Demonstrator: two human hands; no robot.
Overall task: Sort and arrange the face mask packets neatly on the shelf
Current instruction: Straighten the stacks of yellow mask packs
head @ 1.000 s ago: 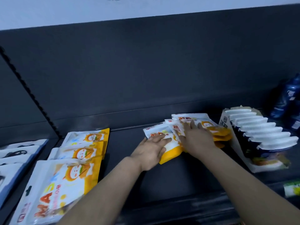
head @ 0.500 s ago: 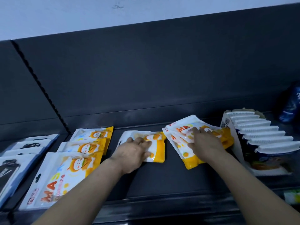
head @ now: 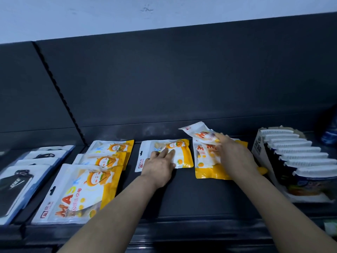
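Note:
White and orange face mask packets lie on a dark shelf. A row of three overlapping packets runs front to back at the left. One single packet lies flat in the middle, and my left hand rests flat on it with fingers spread. To its right is a loose pile of packets. My right hand lies over that pile and grips the top packet, lifting its far end off the pile.
Black and white packets lie in a row at the far left. A cardboard display box of white-topped pouches stands at the right, with a blue bottle behind it. The shelf's dark back panel rises behind.
My left hand slid one packet out of the pile to the left and laid it flat in the middle. My right hand lifted the top packet of the pile.

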